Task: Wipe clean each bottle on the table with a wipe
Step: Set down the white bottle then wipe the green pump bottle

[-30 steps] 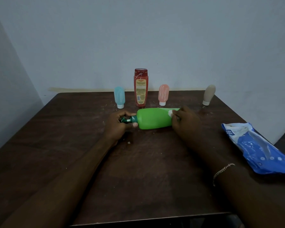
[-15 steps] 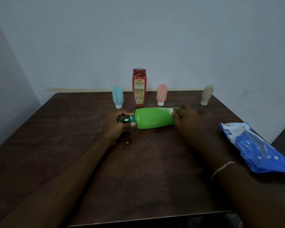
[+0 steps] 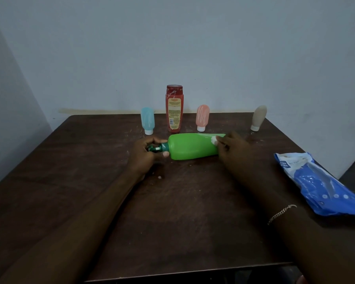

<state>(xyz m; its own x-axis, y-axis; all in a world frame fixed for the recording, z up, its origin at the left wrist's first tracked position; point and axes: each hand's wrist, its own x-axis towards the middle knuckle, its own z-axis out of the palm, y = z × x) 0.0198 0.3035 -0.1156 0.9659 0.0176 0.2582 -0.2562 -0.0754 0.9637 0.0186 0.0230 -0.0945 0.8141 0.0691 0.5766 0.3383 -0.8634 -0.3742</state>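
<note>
A bright green bottle point(image 3: 190, 146) lies on its side in the middle of the dark wooden table point(image 3: 74, 181), pump end to the left. My left hand point(image 3: 146, 155) grips its dark green pump neck. My right hand point(image 3: 233, 149) pinches a small white wipe point(image 3: 214, 139) against the bottle's wide right end. Behind it stand a tall red bottle point(image 3: 174, 108), a small blue tube point(image 3: 147, 120), a pink tube point(image 3: 202, 117) and a beige tube point(image 3: 258, 117), all upright on their caps.
A blue and white wipes pack point(image 3: 320, 183) lies at the table's right edge. The table's back edge meets a pale wall. White specks dot the wood near the green bottle.
My right hand with the wipe has shifted slightly along the green bottle's right end. The left hand keeps its hold on the pump neck.
</note>
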